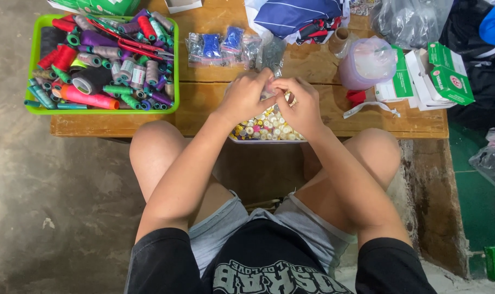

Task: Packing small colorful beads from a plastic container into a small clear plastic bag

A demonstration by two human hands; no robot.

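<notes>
While both hands meet above the tray of small buttons (266, 128) at the wooden table (214, 106) edge, left hand (246, 97) and right hand (300, 104) pinch a small item, possibly a clear packet; green basket of thread spools (103, 62) lies well left

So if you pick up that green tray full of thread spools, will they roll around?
Probably a bit. The spools are round and piled loosely, so tilting the green tray would likely shift them. Its raised rim should keep most inside. Packed that full, it's probably heavy for its size, so two hands seem safer.
</notes>
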